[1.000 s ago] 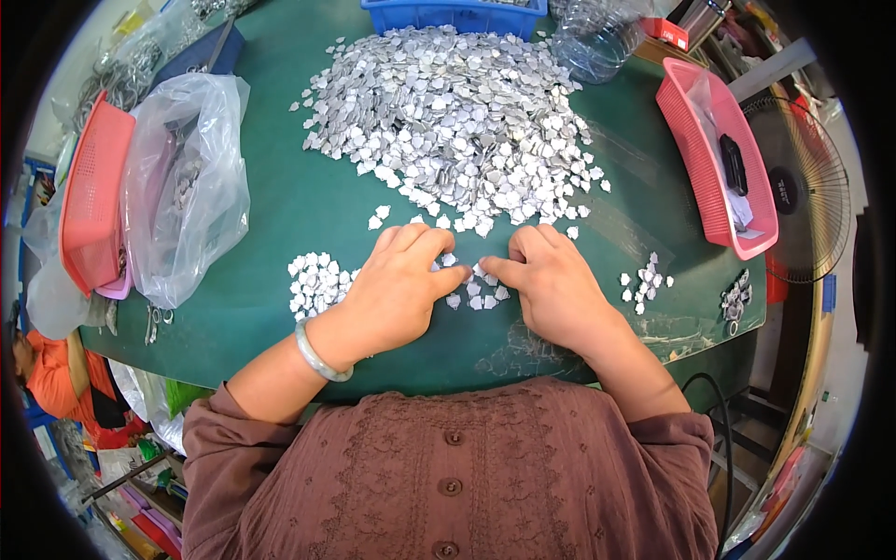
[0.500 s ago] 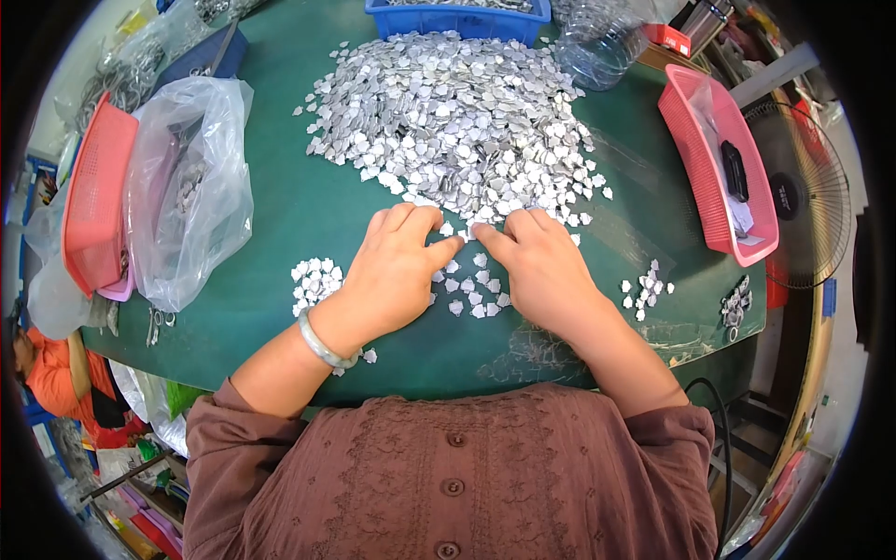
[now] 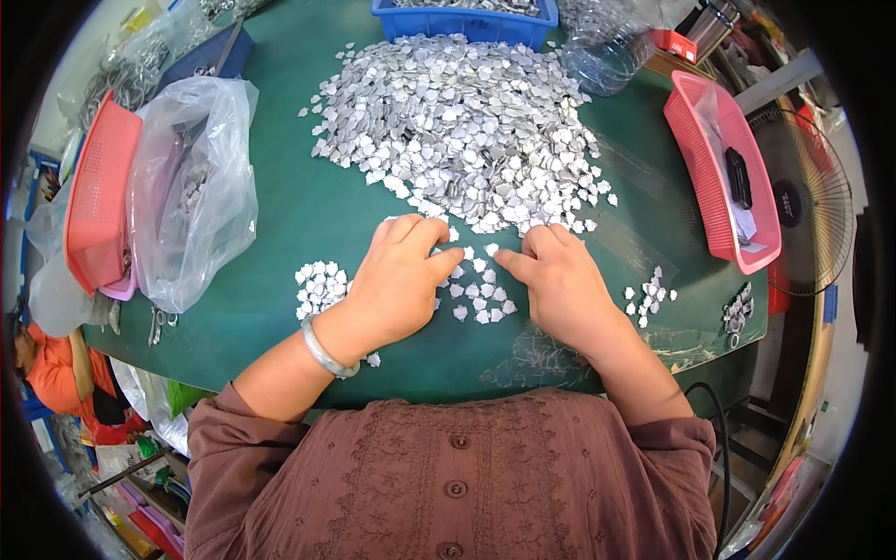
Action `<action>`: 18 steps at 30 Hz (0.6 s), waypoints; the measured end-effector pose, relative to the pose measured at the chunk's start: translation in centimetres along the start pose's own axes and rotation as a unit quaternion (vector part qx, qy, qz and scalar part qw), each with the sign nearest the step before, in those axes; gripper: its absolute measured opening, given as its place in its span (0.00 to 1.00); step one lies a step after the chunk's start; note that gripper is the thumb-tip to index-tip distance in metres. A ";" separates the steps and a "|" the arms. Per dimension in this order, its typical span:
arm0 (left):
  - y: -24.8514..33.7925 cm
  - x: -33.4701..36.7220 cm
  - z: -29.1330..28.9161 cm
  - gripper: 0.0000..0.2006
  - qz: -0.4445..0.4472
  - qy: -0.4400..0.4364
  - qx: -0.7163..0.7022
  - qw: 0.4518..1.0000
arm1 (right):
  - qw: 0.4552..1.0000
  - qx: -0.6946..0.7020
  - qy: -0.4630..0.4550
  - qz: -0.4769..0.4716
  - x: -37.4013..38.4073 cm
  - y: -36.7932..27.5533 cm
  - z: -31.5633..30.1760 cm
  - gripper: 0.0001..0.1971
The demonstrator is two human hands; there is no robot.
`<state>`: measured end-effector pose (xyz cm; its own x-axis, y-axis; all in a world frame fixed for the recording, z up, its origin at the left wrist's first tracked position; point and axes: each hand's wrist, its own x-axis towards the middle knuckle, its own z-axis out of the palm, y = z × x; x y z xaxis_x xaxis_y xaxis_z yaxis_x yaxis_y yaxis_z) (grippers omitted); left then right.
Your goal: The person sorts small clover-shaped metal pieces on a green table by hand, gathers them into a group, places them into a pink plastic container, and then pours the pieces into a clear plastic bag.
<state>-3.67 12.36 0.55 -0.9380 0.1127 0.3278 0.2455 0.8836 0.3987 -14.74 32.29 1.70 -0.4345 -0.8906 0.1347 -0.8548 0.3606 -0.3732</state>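
My hands have slid up to the pile [image 3: 462, 131]; left hand [image 3: 401, 280] and right hand [image 3: 555, 280] lie flat, fingers spread on loose chips [image 3: 476, 289] below it. Light, stiff, slippery: I'd pinch edges.

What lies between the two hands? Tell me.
In the head view, a loose scatter of small silver pieces on the green tabletop lies between the left hand and the right hand.

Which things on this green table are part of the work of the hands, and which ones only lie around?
In use:
- left hand and right hand, flat on loose silver pieces
- big silver pile
- small sorted heaps

Lying about:
- clear plastic bag
- pink baskets
- blue tray
- fan
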 end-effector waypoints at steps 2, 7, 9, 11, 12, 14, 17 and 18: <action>0.0 -0.1 0.1 0.19 -0.016 -0.002 0.012 1.000 | 1.000 0.004 0.022 -0.013 0.4 0.1 0.2 0.14; 0.0 -0.2 -0.2 0.18 -0.019 -0.002 0.008 1.000 | 0.995 0.004 0.085 -0.050 2.4 -0.3 1.4 0.04; 0.1 -0.4 -0.5 0.17 -0.019 -0.012 -0.001 1.000 | 0.996 0.032 0.065 -0.054 3.1 -0.8 1.6 0.00; 0.2 -0.7 -0.7 0.16 -0.010 -0.034 -0.010 0.999 | 0.997 0.012 0.050 -0.059 2.6 -0.5 1.6 0.01; 0.2 -0.9 -0.8 0.16 -0.012 -0.035 -0.009 0.999 | 0.998 0.024 0.016 -0.049 2.3 -0.5 1.3 0.01; 0.0 -1.3 -1.1 0.17 -0.010 -0.043 -0.010 0.999 | 0.997 0.057 -0.040 -0.046 1.7 -0.3 0.8 0.02; -0.4 -1.6 -1.2 0.18 -0.009 -0.032 -0.003 0.999 | 0.998 0.052 -0.017 -0.032 1.7 -0.7 0.4 0.07; -0.7 -1.6 -1.3 0.19 -0.015 -0.013 0.006 1.000 | 0.998 0.052 -0.016 -0.032 1.8 -0.8 0.4 0.07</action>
<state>-2.03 10.99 0.86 -0.9509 0.0970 0.2939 0.2139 0.8922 0.3977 -14.73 30.30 1.85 -0.3692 -0.9200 0.1317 -0.8457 0.2739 -0.4579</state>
